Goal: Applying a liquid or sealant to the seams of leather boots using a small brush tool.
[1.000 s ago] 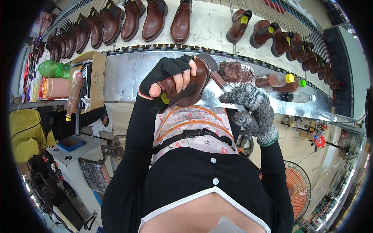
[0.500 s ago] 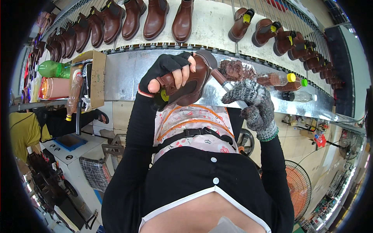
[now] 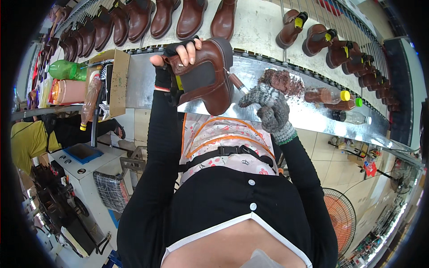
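Observation:
A brown ankle boot (image 3: 214, 91) with a dark elastic side panel hangs over the metal bench, tilted, its sole facing right. My left hand (image 3: 181, 58), in a black fingerless glove, is closed round the top of the boot's shaft. In a grey knitted glove, my right hand (image 3: 268, 107) is closed on a slim brown-and-pale tool (image 3: 237, 82), perhaps a brush. The tool's thin tip meets the boot near the edge of its sole. Just beyond the right hand lies a brown-stained, crumpled sponge or cloth (image 3: 278, 81).
Bottles of brown liquid (image 3: 322, 95) and a clear bottle (image 3: 353, 117) lie on the bench at right. A cardboard box (image 3: 118, 85) stands at left. Behind, a conveyor (image 3: 257, 31) carries rows of brown boots (image 3: 190, 20). A person in yellow (image 3: 27, 140) is at far left.
The boot has been turned in my left hand, so its side panel now shows and its toe points toward me. My right hand and the tool have shifted left with it.

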`<control>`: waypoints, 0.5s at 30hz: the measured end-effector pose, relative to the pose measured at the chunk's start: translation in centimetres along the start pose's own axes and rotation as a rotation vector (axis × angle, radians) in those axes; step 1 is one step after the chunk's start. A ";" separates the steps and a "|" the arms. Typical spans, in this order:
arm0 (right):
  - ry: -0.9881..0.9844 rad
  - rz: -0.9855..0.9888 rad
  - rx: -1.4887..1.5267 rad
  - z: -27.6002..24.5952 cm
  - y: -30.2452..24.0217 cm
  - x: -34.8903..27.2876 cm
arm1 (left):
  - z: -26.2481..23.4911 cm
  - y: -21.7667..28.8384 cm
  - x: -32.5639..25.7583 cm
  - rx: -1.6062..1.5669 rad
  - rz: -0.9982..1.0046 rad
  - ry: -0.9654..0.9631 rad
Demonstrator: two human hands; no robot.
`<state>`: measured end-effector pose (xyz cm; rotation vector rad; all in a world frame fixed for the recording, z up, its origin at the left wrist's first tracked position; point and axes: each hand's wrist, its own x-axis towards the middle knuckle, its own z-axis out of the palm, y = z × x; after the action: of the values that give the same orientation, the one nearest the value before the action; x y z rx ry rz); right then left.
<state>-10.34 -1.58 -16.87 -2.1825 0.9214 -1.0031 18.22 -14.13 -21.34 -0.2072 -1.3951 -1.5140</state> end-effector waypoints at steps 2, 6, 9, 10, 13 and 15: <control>-0.011 0.018 -0.010 0.7 0.7 -0.3 | -0.7 0.4 -0.6 0.000 -0.024 0.048; -0.039 0.069 0.121 1.9 1.9 -0.5 | -2.9 0.6 -1.5 -0.044 -0.054 0.074; -0.066 0.116 0.219 2.5 2.6 -1.1 | -4.7 0.1 -2.4 -0.081 -0.048 0.060; -0.078 0.162 0.226 2.6 2.6 -1.3 | -5.1 0.1 -2.8 -0.122 -0.084 0.114; -0.103 0.252 0.275 2.8 2.7 -1.7 | -5.5 0.3 -3.7 -0.175 -0.144 0.246; -0.112 0.298 0.314 3.2 3.2 -2.3 | -5.7 0.2 -4.1 -0.222 -0.177 0.422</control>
<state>-10.02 -1.12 -21.85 -1.7607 0.9336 -0.8113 22.97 -16.50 -25.88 0.1007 -0.9293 -1.7400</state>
